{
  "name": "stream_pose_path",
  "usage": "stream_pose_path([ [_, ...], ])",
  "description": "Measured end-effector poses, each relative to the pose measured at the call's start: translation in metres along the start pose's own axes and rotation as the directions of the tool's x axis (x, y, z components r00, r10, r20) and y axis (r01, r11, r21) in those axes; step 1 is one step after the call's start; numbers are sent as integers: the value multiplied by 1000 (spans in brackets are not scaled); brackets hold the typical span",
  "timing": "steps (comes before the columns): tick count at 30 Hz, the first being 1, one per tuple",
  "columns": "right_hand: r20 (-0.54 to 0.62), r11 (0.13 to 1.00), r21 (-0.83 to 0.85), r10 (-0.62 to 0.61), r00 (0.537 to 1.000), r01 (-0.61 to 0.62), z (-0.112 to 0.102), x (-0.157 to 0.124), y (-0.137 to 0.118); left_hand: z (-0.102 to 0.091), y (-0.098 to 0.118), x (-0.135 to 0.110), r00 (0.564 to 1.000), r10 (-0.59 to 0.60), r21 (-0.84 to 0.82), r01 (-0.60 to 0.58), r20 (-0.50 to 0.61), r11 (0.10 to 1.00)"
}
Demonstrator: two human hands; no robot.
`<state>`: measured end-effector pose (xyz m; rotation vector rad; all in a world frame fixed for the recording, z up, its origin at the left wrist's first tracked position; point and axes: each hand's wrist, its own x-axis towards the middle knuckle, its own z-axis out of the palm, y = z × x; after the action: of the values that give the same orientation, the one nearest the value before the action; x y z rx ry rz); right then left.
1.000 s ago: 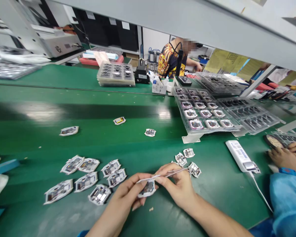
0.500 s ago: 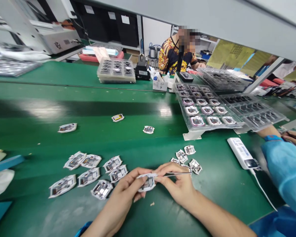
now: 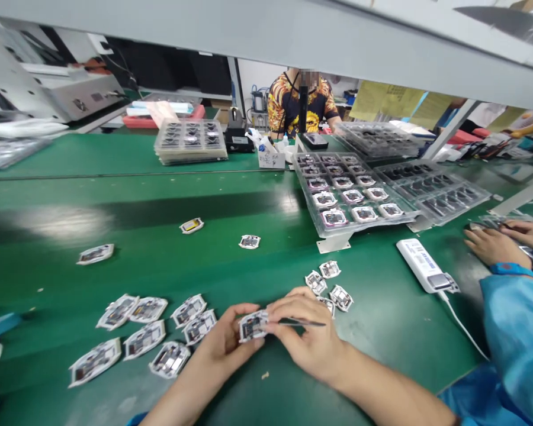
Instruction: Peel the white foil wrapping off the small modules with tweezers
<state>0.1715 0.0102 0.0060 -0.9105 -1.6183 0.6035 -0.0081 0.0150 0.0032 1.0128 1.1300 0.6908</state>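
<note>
My left hand (image 3: 224,349) pinches a small white-edged electronic module (image 3: 253,326) by its edges, just above the green bench top (image 3: 231,378). My right hand (image 3: 306,334) holds slim metal tweezers (image 3: 302,323), with their tips at the module's right side. Part of the module is hidden by my fingers. Just beyond my right hand lies a small group of similar modules (image 3: 322,287). A larger group of modules with white backing (image 3: 144,331) lies to the left of my left hand.
A co-worker's hands (image 3: 497,239) and blue sleeve (image 3: 515,337) are at the right, beside a white power unit (image 3: 421,266) with a cable. Clear trays of modules (image 3: 350,192) stand ahead. A grey overhead beam (image 3: 249,41) crosses above, and a seated person (image 3: 299,103) faces me.
The tweezers have swung from pointing up and right to nearly level, and the module sits closer to my right hand. The view has turned left. The co-worker's hands have shifted.
</note>
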Motion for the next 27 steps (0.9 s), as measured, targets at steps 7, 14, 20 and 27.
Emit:
stream_pose_path([
  [7, 15, 997, 5, -74, 997, 74, -2, -2, -9, 4, 16, 41, 973, 228, 423, -220, 34, 879],
  [14, 59, 995, -25, -92, 994, 93, -1, -3, -7, 22, 38, 132, 841, 540, 859, -291, 20, 422],
  [20, 97, 989, -79, -118, 988, 126, -2, -3, -9, 26, 40, 181, 812, 581, 937, -163, -50, 308],
  [27, 137, 982, -110, -138, 981, 154, -5, -1, -11, -37, 52, 182, 866, 495, 947, -102, -66, 304],
])
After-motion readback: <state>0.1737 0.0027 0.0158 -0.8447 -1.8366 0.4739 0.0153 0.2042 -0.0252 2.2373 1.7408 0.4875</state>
